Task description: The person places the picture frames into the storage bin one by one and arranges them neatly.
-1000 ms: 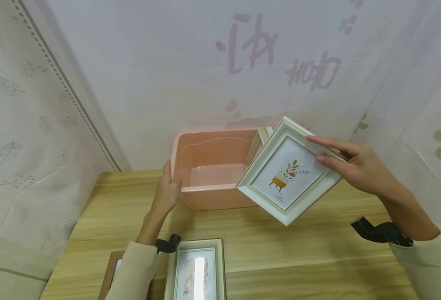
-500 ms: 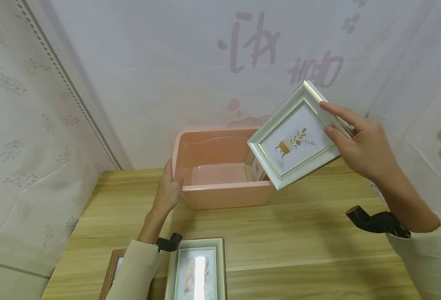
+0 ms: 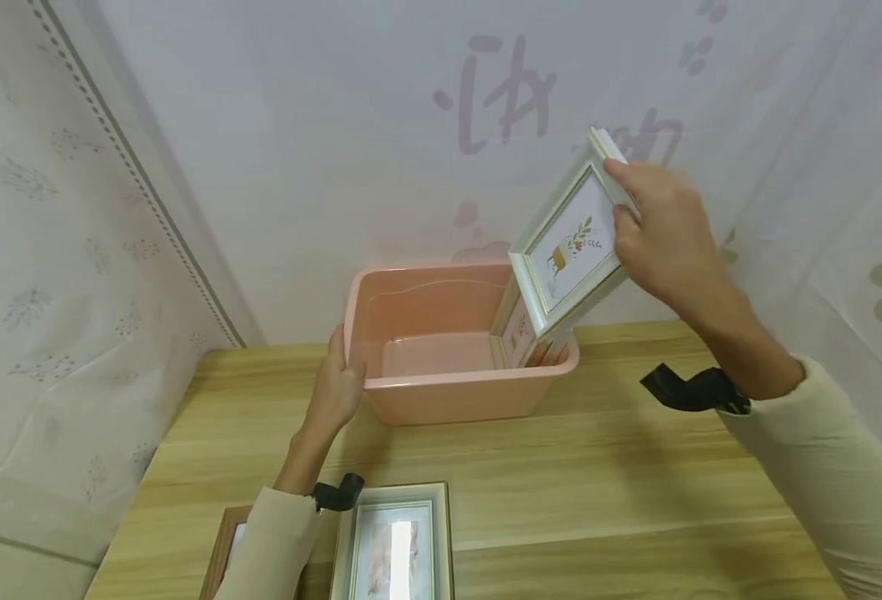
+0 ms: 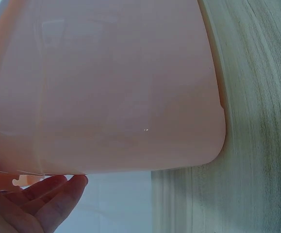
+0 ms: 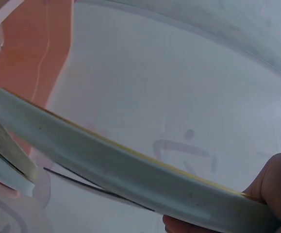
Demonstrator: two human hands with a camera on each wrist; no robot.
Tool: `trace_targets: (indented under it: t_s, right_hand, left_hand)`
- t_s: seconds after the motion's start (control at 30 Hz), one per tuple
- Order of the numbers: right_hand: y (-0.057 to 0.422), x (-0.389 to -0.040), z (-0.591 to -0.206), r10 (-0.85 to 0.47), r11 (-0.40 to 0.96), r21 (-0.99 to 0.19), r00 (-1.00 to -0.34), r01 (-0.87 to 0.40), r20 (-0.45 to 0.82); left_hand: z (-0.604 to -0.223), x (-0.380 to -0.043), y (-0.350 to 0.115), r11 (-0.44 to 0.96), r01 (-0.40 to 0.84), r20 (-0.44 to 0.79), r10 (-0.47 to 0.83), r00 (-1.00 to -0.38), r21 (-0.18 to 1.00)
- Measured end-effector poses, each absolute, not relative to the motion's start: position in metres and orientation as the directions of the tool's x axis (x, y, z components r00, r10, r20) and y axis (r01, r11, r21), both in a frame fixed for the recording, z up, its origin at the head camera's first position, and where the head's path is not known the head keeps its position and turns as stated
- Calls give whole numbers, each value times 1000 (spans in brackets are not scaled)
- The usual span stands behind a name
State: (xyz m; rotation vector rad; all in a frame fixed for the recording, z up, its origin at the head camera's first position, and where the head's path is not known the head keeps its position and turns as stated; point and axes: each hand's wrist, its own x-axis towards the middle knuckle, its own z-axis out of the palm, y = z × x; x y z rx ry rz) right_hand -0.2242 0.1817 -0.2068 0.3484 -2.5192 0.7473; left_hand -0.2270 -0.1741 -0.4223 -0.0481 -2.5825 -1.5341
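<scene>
My left hand (image 3: 336,383) grips the left end of a peach-pink plastic bin (image 3: 456,398) at its rim. The left wrist view has the bin's smooth side wall (image 4: 121,92) with fingertips against its edge. Above the bin's right end, my right hand (image 3: 662,225) pinches a white picture frame (image 3: 572,237) by its upper right corner, thumb on the front. This frame is tilted and bears a potted-plant print; its edge (image 5: 130,167) crosses the right wrist view. Another picture frame (image 3: 514,329) stands inside the bin at the right end, partly hidden behind the held one.
On the wooden table (image 3: 561,492), a pale gold-edged picture frame (image 3: 443,542) lies face up near the front. Left of it is a brown picture frame (image 3: 221,550), partly covered by my left sleeve. A printed cloth (image 3: 298,167) hangs behind the bin.
My right hand has raised the white picture frame from in front of the bin to above its right end, moving up and then left while tilting it. My left hand stays on the bin.
</scene>
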Motion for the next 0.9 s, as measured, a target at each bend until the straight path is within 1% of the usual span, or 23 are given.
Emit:
trace_targets:
  t_s: [0.13, 0.23, 0.37, 0.6, 0.9]
  right_hand:
    - [170, -230, -204, -125, 855, -394, -872, -336, 474]
    - [161, -232, -200, -125, 864, -394, -891, -314, 436]
    - [149, -233, -198, -129, 871, -384, -895, -308, 426]
    - [138, -242, -207, -151, 930, -263, -921, -255, 359]
    - [126, -247, -213, -178, 936, -233, -925, -264, 337]
  left_hand:
    - [-424, -226, -175, 483, 103, 138, -37, -990, 870]
    - [-423, -225, -176, 481, 108, 139, -29, -990, 870]
    - [-423, -224, -177, 478, 109, 138, -25, -990, 871]
    - [-423, -224, -176, 473, 109, 138, -27, -990, 874]
    - [-424, -226, -177, 488, 115, 147, -28, -989, 865]
